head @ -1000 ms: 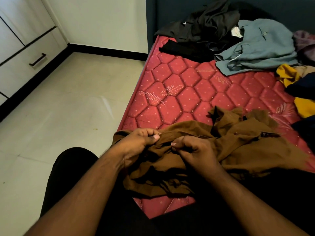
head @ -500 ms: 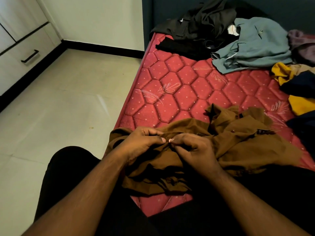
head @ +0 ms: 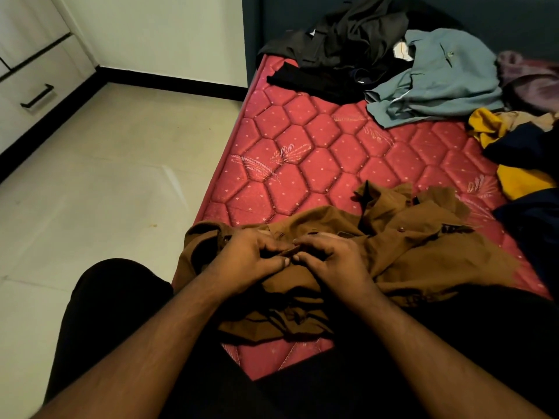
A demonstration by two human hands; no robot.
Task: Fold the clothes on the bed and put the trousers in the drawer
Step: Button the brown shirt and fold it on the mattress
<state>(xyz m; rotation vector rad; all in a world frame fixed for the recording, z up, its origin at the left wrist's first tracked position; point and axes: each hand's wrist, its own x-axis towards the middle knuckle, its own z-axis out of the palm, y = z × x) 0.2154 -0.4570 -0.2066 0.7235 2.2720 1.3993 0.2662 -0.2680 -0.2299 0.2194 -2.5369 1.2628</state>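
A crumpled brown garment [head: 423, 249] with buttons lies on the near part of the red quilted mattress [head: 302, 164]. My left hand [head: 251, 261] and my right hand [head: 329, 261] rest on it side by side, fingertips meeting and pinching a fold of the brown cloth between them. Dark clothes [head: 348, 43] are heaped at the head of the bed, with a grey-blue garment [head: 438, 77] beside them. A white drawer [head: 36, 92] with a black handle is in the cabinet at the far left.
Yellow and navy clothes [head: 520, 158] and a mauve piece [head: 532, 83] lie along the bed's right side. My legs in black are at the bottom of the view. A pale tiled floor [head: 99, 182] stretches between bed and cabinet. A dark headboard [head: 499, 19] stands behind.
My two hands have come together on the brown garment until their fingertips touch. The view has shifted slightly to the right.
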